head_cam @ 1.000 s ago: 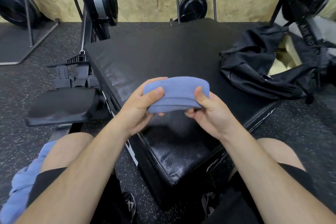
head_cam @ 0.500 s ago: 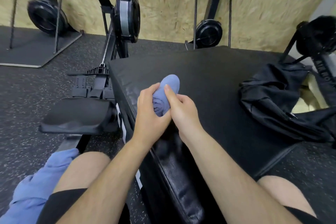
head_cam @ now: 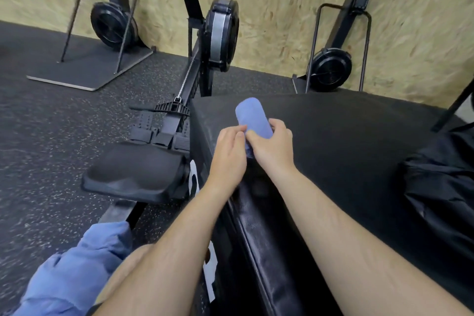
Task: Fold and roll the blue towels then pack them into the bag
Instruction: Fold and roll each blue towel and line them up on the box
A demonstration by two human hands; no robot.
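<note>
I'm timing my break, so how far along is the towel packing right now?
Done: one blue towel looks rolled into a tight cylinder. In hand: the left hand and right hand grip it above the black padded box. Left: packing it into the black bag at the right edge, then folding and rolling the loose blue towels heaped by the left thigh. The bag's contents are hidden.

At the centre of the frame, both hands hold a rolled blue towel [head_cam: 252, 117] above the near left corner of a black padded box [head_cam: 346, 151]. The left hand [head_cam: 229, 155] pinches its near end, and the right hand [head_cam: 273, 147] wraps fingers around its side. More blue towels [head_cam: 74, 272] lie heaped at lower left. A black bag [head_cam: 441, 197] sits on the box at the right edge. A rowing machine [head_cam: 195, 79] stands at upper centre, its seat [head_cam: 133, 174] left of the box.
</note>
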